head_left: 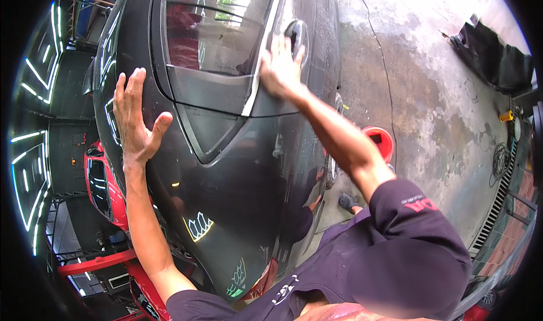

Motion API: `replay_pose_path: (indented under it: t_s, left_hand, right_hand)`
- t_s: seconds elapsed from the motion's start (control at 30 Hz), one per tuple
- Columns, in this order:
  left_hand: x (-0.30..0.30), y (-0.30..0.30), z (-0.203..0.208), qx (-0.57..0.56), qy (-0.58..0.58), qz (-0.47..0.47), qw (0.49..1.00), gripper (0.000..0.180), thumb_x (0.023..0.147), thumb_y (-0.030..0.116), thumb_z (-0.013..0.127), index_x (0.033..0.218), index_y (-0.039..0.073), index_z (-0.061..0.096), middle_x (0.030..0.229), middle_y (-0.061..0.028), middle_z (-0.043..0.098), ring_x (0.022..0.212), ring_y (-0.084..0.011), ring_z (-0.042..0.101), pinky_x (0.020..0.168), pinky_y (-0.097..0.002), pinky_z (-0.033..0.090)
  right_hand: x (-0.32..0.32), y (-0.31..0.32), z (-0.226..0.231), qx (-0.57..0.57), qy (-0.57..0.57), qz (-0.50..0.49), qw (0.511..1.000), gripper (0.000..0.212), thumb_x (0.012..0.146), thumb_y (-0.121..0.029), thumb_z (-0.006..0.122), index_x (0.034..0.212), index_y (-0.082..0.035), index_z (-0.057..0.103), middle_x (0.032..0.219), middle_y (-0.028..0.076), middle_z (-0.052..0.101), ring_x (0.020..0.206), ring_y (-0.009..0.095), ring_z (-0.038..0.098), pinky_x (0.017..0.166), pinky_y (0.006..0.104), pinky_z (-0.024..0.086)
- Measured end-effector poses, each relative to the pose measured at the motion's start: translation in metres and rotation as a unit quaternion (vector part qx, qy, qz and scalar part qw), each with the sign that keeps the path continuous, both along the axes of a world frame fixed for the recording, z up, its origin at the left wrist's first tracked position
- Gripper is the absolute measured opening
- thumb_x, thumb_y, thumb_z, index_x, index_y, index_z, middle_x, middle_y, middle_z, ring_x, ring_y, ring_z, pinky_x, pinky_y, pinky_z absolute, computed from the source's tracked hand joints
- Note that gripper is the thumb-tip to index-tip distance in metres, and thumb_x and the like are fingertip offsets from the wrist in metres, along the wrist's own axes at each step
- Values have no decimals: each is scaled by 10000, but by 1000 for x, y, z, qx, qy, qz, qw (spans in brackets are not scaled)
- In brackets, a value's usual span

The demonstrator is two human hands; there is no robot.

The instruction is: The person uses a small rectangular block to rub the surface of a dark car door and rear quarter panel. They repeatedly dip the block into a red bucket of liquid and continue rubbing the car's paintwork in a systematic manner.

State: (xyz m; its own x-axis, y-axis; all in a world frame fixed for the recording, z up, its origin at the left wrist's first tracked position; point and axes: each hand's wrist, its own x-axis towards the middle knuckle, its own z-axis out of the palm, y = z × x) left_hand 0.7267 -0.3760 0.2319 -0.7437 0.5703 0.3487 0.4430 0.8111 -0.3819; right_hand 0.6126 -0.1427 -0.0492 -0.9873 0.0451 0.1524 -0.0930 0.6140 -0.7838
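A dark grey car [226,191] fills the middle, its side window [215,38] showing reflections. My right hand [281,72] lies flat on the door panel just below the window, fingers spread and slightly blurred. Right beside its fingertips is the dark door handle [296,33]. A pale strip [249,101] runs along the window's lower edge and passes under or beside that hand; which one I cannot tell. My left hand [137,123] is raised at the roof side of the car, fingers up and thumb apart, with nothing in it. Whether it touches the roof is unclear.
A red bucket [384,140] stands on the stained concrete floor beyond my right forearm. A thin black cable [384,66] crosses that floor. Black sheeting [492,60] and a coiled cable [500,161] lie farther right. Another red car [106,185] and a red beam [102,262] are at left.
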Motion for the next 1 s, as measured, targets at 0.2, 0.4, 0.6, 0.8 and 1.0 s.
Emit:
replay_pose_path:
  t_s: [0.2,0.4,0.6,0.8,1.0]
  left_hand:
    - [-3,9,1,-2,-4,10,1000,1049,900,860,527,1629,116,405,1638,-111,443,1591,-384,250,1272,-577,197]
    - [2,7,2,-3,-13,30,999,1077,885,877,523,1631,109,402,1636,-118,448,1591,-393,250,1279,-582,177]
    - [13,-2,7,10,-13,48,999,1037,887,843,554,1600,98,451,1619,-131,461,1582,-385,276,1276,-580,169]
    - [6,10,18,-3,21,49,999,1008,880,835,579,1562,100,477,1568,-167,482,1544,-395,333,1268,-580,228]
    - [18,6,8,11,22,76,997,1020,882,845,571,1589,118,460,1605,-154,449,1577,-367,286,1298,-566,189]
  right_hand:
    - [-59,28,-16,52,12,-25,998,720,1100,-400,273,1650,64,240,1750,220,219,1643,375,128,1273,681,-34]
    - [-3,6,-8,-2,19,26,999,719,1102,-398,306,1660,48,224,1760,233,161,1651,358,96,1277,668,-35]
    - [-95,25,20,-35,-26,-7,999,630,1077,-416,467,1544,7,468,1570,241,505,1510,394,395,1251,603,198]
    - [-99,20,-17,-66,129,-69,987,584,1083,-359,441,1503,38,521,1596,241,473,1528,375,374,1244,584,217]
    - [-109,20,-34,4,10,-10,1000,648,1133,-369,305,1653,18,288,1752,222,208,1636,372,148,1306,575,71]
